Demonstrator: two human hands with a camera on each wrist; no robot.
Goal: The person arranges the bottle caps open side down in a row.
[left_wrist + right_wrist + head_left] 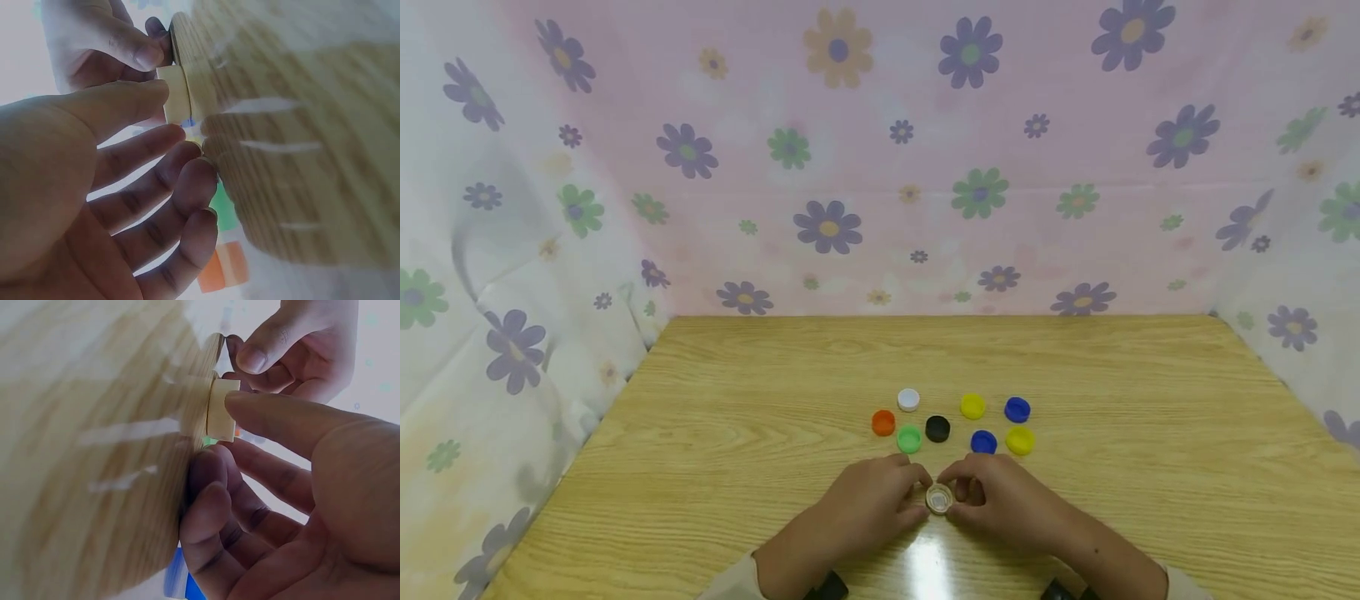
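Note:
A cream bottle cap (938, 499) sits on the wooden table, hollow side up. Around its left side, the left hand (880, 500) pinches it between thumb and index finger. From the right, the right hand (1003, 504) grips the same cap with thumb and index finger. Seen side-on in the left wrist view, the cap (177, 94) has the left thumb pressed to its near wall. The right wrist view shows the right thumb against the cap (220, 409), and the other fingers bent behind it.
Beyond the hands lie several loose caps: white (908, 400), orange (883, 422), green (909, 439), black (937, 429), two yellow (973, 407) and two blue (1017, 409). Flowered cloth (865, 183) hangs behind the table (760, 375) and along both sides.

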